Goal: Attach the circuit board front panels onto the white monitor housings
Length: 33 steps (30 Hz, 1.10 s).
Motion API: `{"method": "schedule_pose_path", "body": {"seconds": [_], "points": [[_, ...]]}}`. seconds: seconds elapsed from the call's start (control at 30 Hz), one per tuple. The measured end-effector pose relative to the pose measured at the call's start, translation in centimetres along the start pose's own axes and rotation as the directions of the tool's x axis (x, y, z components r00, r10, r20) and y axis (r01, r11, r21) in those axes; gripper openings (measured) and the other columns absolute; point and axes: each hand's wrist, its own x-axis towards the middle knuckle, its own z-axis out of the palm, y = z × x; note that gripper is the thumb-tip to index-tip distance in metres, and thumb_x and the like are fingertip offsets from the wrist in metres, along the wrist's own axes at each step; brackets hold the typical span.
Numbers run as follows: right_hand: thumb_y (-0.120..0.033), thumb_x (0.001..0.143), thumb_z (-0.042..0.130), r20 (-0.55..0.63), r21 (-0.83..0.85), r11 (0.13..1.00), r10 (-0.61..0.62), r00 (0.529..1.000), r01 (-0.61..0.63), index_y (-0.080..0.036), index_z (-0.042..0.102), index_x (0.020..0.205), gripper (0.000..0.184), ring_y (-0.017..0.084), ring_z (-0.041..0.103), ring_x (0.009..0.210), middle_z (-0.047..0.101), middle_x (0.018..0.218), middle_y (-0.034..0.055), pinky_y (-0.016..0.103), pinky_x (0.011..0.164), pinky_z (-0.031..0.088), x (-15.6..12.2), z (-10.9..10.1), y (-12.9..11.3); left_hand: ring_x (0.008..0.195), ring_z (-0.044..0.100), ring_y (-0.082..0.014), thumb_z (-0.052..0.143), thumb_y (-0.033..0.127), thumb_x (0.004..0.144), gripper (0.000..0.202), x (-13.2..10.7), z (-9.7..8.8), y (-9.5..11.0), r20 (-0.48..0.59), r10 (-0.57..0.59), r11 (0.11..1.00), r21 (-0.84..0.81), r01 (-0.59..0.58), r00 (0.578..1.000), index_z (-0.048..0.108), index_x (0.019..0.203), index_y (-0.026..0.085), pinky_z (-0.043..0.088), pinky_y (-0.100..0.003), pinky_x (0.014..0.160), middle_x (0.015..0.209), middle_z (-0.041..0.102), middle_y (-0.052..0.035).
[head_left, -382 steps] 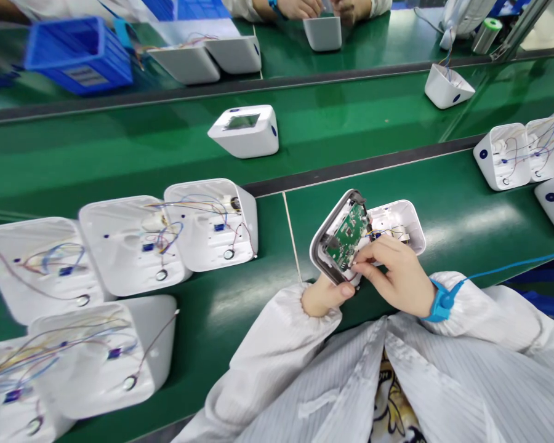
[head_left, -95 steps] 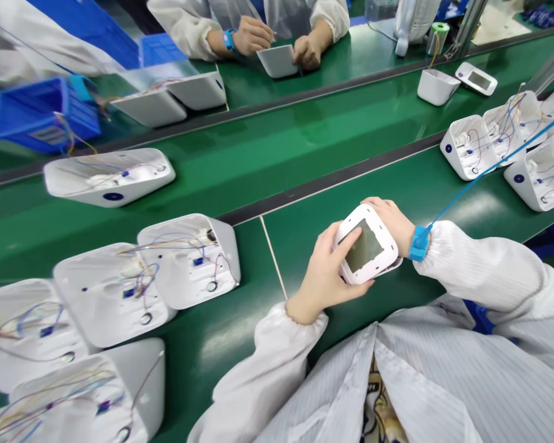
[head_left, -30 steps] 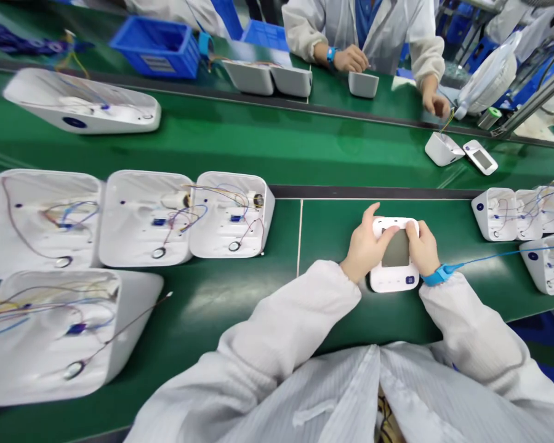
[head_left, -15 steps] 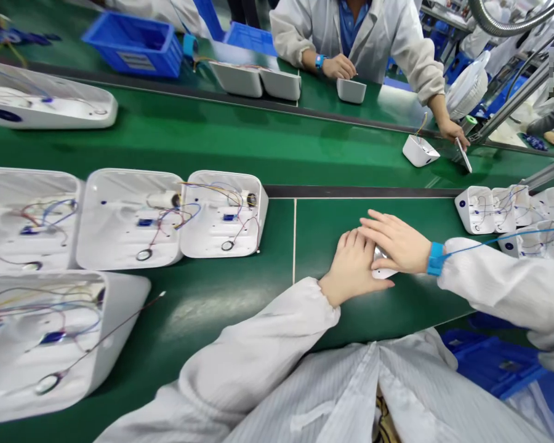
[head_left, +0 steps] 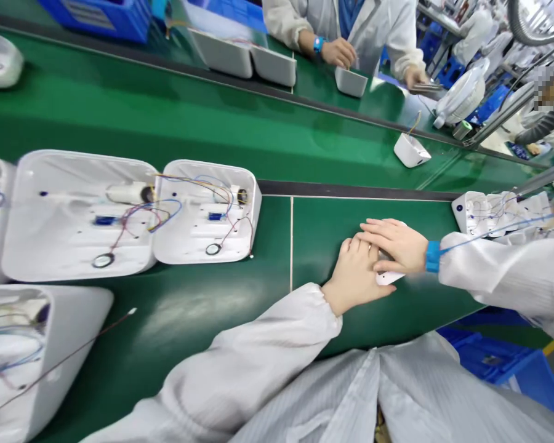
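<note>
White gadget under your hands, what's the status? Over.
Left hand and right hand flat on white gadget, pressing it to green bench. Gadget mostly hidden. Open shells off left, nothing blocking.

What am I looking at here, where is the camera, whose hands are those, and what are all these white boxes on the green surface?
The picture comes from a camera worn on a person's head, looking forward and down at their own arms in white sleeves. Both hands lie flat, palms down, on a small white device resting on the green bench: the left hand covers its near side, and the right hand, with a blue wrist strap and cord, lies across the top. Most of the device is hidden beneath them. To the left sit open white housings with coloured wires inside. More housings stand to the right. Beyond runs a green belt carrying another white unit. Across it, a co-worker's hand works on a casing.
</note>
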Motion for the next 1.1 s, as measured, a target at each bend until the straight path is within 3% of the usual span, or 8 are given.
{"method": "schedule_pose_path", "body": {"seconds": [0.27,0.53,0.63,0.77,0.87,0.97,1.03,1.1], "points": [[-0.071,0.092,0.046,0.007,-0.047,0.998,-0.047,0.999,0.047,-0.018,0.033,0.156,0.084,0.037,0.025,0.151,0.038,0.159,0.0177,0.061,0.119,0.022,2.8,-0.5,1.6,0.130,0.045,-0.0446,0.081,0.063,0.056,0.109,-0.5,0.0,0.4,0.006,0.011,0.999,-0.031,-0.010,1.000,0.044,0.142,0.007,0.034,-0.056,0.109,0.142,0.049,-0.0256],[-0.067,0.093,0.046,-0.205,0.164,0.976,0.179,0.962,-0.146,-0.012,0.049,0.145,0.075,0.036,0.050,0.134,0.056,0.141,0.0214,0.055,0.109,0.041,2.8,0.1,2.0,0.136,0.042,-0.0475,0.077,0.068,0.059,0.115,-0.5,0.6,-0.3,0.003,0.038,0.998,-0.043,-0.038,0.999,0.038,0.145,0.004,0.032,-0.061,0.112,0.146,0.047,-0.0303],[-0.060,0.096,0.047,-0.357,0.465,0.849,0.439,0.825,-0.250,-0.017,0.061,0.130,0.056,0.029,0.063,0.117,0.068,0.125,0.0152,0.049,0.102,0.048,2.2,0.6,2.5,0.141,0.038,-0.0478,0.077,0.073,0.058,0.124,-0.7,1.0,-0.4,-0.012,0.062,0.998,-0.011,-0.062,0.998,0.031,0.150,0.004,0.029,-0.062,0.114,0.152,0.039,-0.0329],[-0.072,0.093,0.032,-0.302,0.899,0.410,0.837,0.457,-0.157,-0.015,0.068,0.107,0.069,0.026,0.071,0.094,0.074,0.098,0.0142,0.041,0.082,0.055,-0.1,3.8,3.6,0.146,0.031,-0.0478,0.068,0.085,0.059,0.130,-0.7,0.4,0.0,0.038,0.092,0.992,0.087,-0.095,0.995,0.027,0.153,0.005,0.024,-0.062,0.117,0.158,0.028,-0.0349],[-0.075,0.073,0.062,-0.210,0.929,0.289,0.926,0.315,-0.230,-0.015,0.070,0.097,0.065,0.025,0.068,0.079,0.073,0.085,0.0107,0.035,0.071,0.053,-1.6,7.2,4.7,0.142,0.039,-0.0437,0.059,0.083,0.071,0.107,1.5,-3.1,-0.7,0.117,0.154,0.971,0.164,-0.172,0.981,0.039,0.150,0.015,0.030,-0.061,0.113,0.154,0.041,-0.0276],[-0.070,0.071,0.068,-0.176,0.910,0.296,0.910,0.374,-0.291,-0.017,0.073,0.092,0.057,0.023,0.064,0.073,0.072,0.081,0.0074,0.031,0.062,0.049,-2.1,9.1,5.4,0.121,0.060,-0.0369,0.053,0.069,0.086,0.065,5.0,-10.6,-3.7,0.123,0.104,0.957,0.259,-0.133,0.987,0.062,0.128,0.020,0.043,-0.052,0.102,0.129,0.066,-0.0177],[-0.068,0.070,0.068,-0.176,0.908,0.299,0.907,0.382,-0.292,-0.018,0.073,0.090,0.054,0.022,0.063,0.071,0.072,0.079,0.0062,0.031,0.060,0.048,-2.1,9.3,5.3,0.114,0.062,-0.0335,0.059,0.060,0.087,0.053,6.8,-16.8,-7.0,0.004,-0.063,0.946,0.318,0.058,0.998,0.067,0.119,0.018,0.046,-0.045,0.098,0.121,0.070,-0.0152],[-0.067,0.069,0.069,-0.173,0.906,0.298,0.910,0.378,-0.302,-0.018,0.074,0.088,0.052,0.022,0.063,0.069,0.072,0.077,0.0058,0.031,0.059,0.049,-2.0,8.9,4.9,0.118,0.060,-0.0294,0.068,0.053,0.084,0.047,7.3,-22.8,-10.7,-0.173,-0.370,0.864,0.298,0.407,0.913,0.067,0.117,0.020,0.045,-0.040,0.101,0.124,0.069,-0.0104]]}}
